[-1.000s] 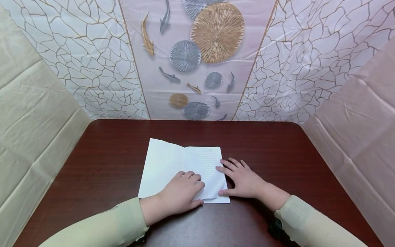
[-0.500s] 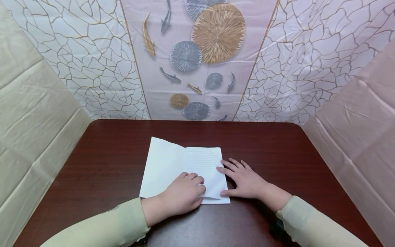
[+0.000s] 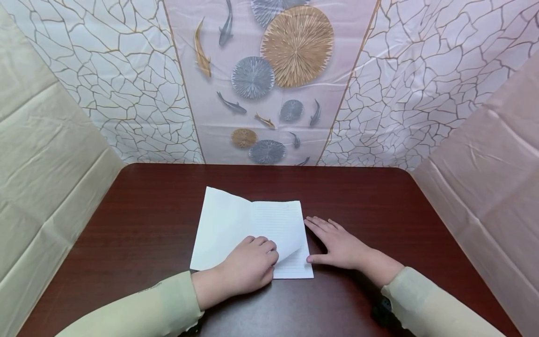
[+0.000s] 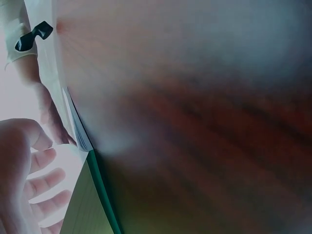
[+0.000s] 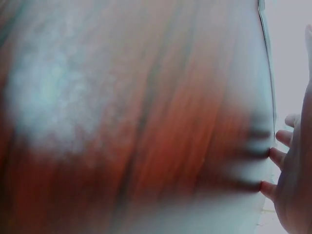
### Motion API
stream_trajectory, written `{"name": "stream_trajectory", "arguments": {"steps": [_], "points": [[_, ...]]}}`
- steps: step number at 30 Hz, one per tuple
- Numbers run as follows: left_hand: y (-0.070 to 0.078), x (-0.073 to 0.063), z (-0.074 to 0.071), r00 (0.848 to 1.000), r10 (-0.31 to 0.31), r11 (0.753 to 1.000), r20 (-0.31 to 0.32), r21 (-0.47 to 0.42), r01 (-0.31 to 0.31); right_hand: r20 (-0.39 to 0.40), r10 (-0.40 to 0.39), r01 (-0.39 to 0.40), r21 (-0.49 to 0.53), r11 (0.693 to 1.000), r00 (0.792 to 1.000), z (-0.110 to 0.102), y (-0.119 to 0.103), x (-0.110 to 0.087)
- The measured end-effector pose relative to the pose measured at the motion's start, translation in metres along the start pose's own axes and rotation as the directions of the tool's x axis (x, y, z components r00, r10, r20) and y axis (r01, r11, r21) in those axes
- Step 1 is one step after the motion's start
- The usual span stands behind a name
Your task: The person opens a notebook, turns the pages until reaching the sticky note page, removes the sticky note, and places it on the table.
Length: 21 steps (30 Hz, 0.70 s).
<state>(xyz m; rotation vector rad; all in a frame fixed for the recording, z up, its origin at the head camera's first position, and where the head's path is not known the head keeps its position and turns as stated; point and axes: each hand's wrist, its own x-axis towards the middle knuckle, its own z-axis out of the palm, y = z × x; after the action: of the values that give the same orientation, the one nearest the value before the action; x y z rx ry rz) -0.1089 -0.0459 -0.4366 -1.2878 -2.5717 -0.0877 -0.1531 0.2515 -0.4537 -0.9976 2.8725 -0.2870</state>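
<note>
An open notebook lies on the dark wooden table, with a blank left side and a lined right page. My left hand pinches the lower corner of a page, which curls up and shows the lined sheet beneath. In the left wrist view, thumb and index finger of the left hand meet at the paper's edge, above the notebook's green-edged cover. Beside the notebook's right edge, my right hand rests on the table with fingers straight and thumb spread towards the page.
The reddish-brown table has rounded far corners. A patterned curtain hangs behind it, and beige cloth walls flank both sides. A dark wrist strap shows under the right sleeve.
The pinched page's lower right corner has lifted and curled leftwards, uncovering the sheet below. My right hand has slid slightly right, off the page. The left fingers have closed on the paper.
</note>
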Motion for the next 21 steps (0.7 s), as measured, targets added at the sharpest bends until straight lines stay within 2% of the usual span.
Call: {"name": "stream_trajectory", "arguments": {"steps": [9,14,21], "points": [[0.001,-0.003,-0.002,0.997,-0.077,0.997,-0.013,-0.029,0.077,-0.023,-0.006,0.006,-0.019,1.000,1.000,0.002,-0.001,0.002],[0.000,-0.003,-0.005,0.987,-0.154,0.988,-0.045,-0.036,0.153,0.020,0.021,-0.020,-0.062,0.998,1.000,0.004,-0.002,0.006],[-0.003,0.000,-0.015,0.972,-0.221,0.975,-0.073,-0.039,0.219,0.041,0.003,0.003,-0.135,0.991,0.999,0.003,-0.006,0.007]]}}
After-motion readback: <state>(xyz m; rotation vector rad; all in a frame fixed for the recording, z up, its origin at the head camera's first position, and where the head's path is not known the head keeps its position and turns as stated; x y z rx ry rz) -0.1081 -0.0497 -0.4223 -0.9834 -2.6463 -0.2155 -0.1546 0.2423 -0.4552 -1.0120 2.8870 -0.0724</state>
